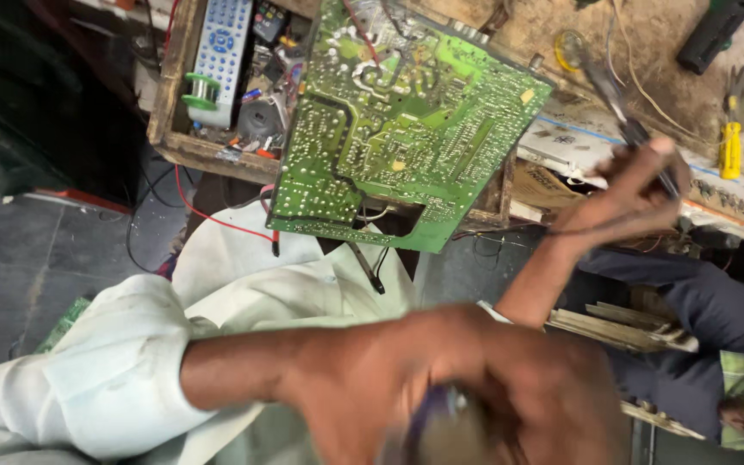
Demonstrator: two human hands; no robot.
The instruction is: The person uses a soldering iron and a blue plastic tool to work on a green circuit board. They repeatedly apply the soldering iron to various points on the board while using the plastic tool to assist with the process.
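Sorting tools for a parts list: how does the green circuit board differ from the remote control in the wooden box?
The green circuit board is broad, bare and solder-dotted; the remote control is narrow, grey-cased and covered in buttons. The board leans across the edge of the wooden box, while the remote lies inside it. Both sit beyond the person's hands.

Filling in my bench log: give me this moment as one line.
left hand: blurred, around a dark object, unclear | right hand: raised, holds thin dark tool | green circuit board: solder side up, on wooden tray
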